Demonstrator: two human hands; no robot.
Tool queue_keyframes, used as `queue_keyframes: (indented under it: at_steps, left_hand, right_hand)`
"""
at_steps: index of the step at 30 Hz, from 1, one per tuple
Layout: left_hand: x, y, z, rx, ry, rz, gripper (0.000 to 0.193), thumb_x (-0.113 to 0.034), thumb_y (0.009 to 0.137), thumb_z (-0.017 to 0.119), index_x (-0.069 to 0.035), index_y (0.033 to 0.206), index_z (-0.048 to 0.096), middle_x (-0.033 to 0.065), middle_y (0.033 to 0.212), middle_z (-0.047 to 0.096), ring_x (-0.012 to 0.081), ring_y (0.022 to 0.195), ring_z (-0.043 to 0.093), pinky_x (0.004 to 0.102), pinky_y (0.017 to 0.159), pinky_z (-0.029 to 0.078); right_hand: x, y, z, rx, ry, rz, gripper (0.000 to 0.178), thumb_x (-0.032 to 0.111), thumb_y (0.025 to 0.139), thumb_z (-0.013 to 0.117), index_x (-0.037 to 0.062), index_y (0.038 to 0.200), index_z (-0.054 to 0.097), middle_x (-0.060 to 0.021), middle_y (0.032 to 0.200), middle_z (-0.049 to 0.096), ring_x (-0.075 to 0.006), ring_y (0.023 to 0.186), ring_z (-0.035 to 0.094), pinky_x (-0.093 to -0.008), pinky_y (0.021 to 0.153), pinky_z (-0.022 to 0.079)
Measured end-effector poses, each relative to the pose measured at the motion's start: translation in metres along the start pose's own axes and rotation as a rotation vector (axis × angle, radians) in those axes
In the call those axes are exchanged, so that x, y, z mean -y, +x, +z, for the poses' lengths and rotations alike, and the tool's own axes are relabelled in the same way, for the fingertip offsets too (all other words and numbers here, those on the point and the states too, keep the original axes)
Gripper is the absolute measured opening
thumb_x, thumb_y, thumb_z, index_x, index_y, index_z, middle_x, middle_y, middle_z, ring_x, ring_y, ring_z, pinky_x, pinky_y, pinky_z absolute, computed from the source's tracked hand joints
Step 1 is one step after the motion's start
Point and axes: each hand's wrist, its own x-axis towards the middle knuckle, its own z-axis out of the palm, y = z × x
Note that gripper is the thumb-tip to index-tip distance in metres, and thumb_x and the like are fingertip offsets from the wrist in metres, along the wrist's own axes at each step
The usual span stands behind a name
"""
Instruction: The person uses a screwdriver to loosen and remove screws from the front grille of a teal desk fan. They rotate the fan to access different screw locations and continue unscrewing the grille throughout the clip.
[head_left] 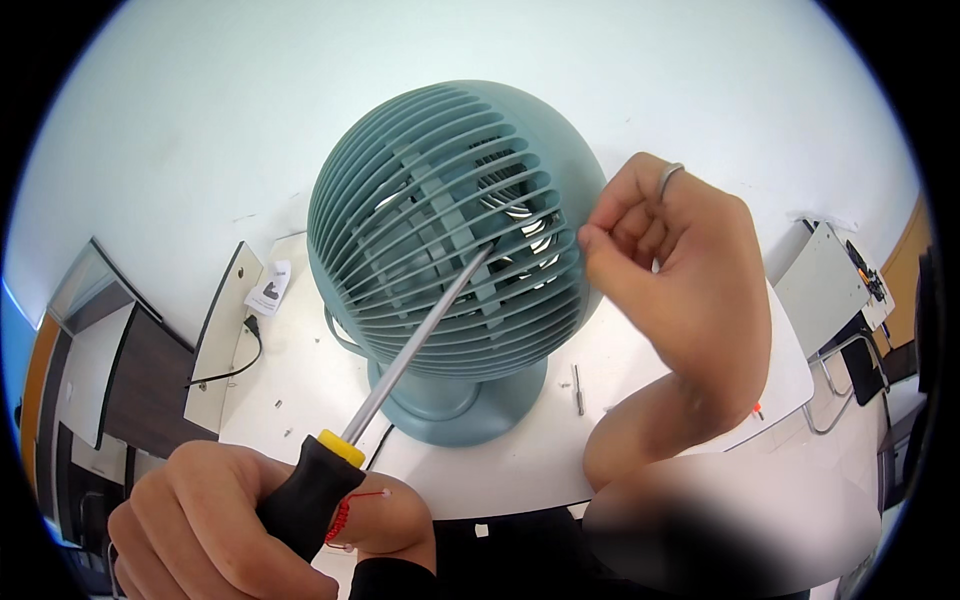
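Observation:
In front of me stands a round blue-grey table fan point(440, 250) with a slatted grille and a round base. My left hand point(215, 525), at the lower left, is wrapped round the black handle of a long screwdriver point(400, 365) with a yellow collar. The metal shaft slants up to the right, and its tip meets the grille slats right of centre; how deep it goes is hidden. At the grille's right edge, my right hand point(680, 250) has thumb and forefinger pinched together against the fan. Anything between those fingertips is too small to make out.
The fan rests on a white table point(510, 480). A small metal bit point(578, 390) and tiny screws lie right of its base. At the left are a black plug with a cord point(250, 345) and a printed paper point(268, 288). A chair frame point(850, 375) stands at the right.

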Motion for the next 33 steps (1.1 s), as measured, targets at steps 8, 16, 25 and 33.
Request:
queue_keyframes:
  at_steps: [8,16,25,33]
  left_hand:
    - [0.004,0.004,-0.005,0.05,-0.031,0.005,0.039,-0.035,0.087,0.078,-0.014,0.057,0.064,0.0004,0.056,0.063,0.0123,0.05,0.063,0.0243,0.062,0.055]
    - [-0.001,-0.003,-0.006,0.018,-0.03,-0.001,0.039,-0.036,0.087,0.079,-0.014,0.058,0.065,0.0007,0.058,0.064,0.0125,0.053,0.064,0.0251,0.066,0.055]
    - [0.009,0.005,-0.025,0.196,-0.108,-0.053,0.033,-0.036,0.088,0.078,-0.015,0.065,0.068,0.0009,0.065,0.068,0.0121,0.06,0.067,0.0257,0.066,0.055]
    - [0.008,0.003,-0.005,-0.041,-0.186,0.087,0.04,-0.035,0.089,0.077,-0.015,0.056,0.065,0.0005,0.052,0.062,0.0123,0.045,0.06,0.025,0.056,0.052]
  right_hand:
    - [-0.011,0.013,0.001,-0.075,-0.073,0.017,0.007,-0.003,0.077,0.063,-0.0007,0.083,0.061,0.0006,0.063,0.056,-0.0008,0.056,0.046,-0.0191,0.052,0.034]
    - [-0.001,0.005,0.005,-0.057,0.052,-0.001,0.012,-0.007,0.079,0.064,0.0008,0.083,0.055,0.0032,0.066,0.053,0.0006,0.057,0.045,-0.0174,0.052,0.033]
    - [-0.024,0.02,0.001,-0.165,-0.1,-0.042,0.011,0.006,0.072,0.066,-0.0017,0.078,0.061,-0.0103,0.056,0.055,-0.0185,0.052,0.056,-0.0297,0.052,0.042]
    - [-0.01,0.012,-0.001,-0.119,-0.096,0.069,0.015,0.005,0.076,0.073,-0.0007,0.081,0.06,-0.0017,0.06,0.056,-0.0075,0.053,0.047,-0.0223,0.053,0.037]
